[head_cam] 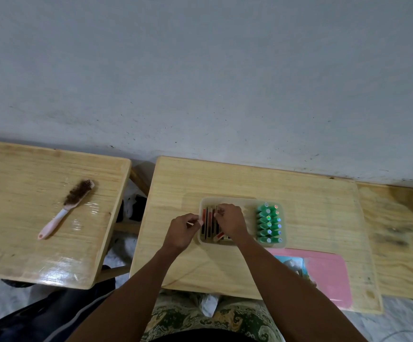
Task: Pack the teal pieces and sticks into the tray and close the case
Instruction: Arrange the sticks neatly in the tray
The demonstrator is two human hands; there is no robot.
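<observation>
A clear plastic tray point(227, 200) sits on the middle wooden table. Several teal pieces point(269, 224) lie stacked in its right half. Red and black sticks point(206, 224) stand side by side in its left half. My right hand point(230, 219) is over the sticks, fingers curled down onto them. My left hand point(182, 230) is at the tray's left edge, pinching a thin pale stick point(192, 222) between thumb and fingers. The pink case lid point(328, 275) lies flat to the right, near the table's front edge.
A pink-handled brush point(66, 208) lies on the left wooden table point(15, 218). A gap separates that table from the middle table point(311, 213). A third wooden surface point(402, 238) adjoins on the right. A grey wall rises behind.
</observation>
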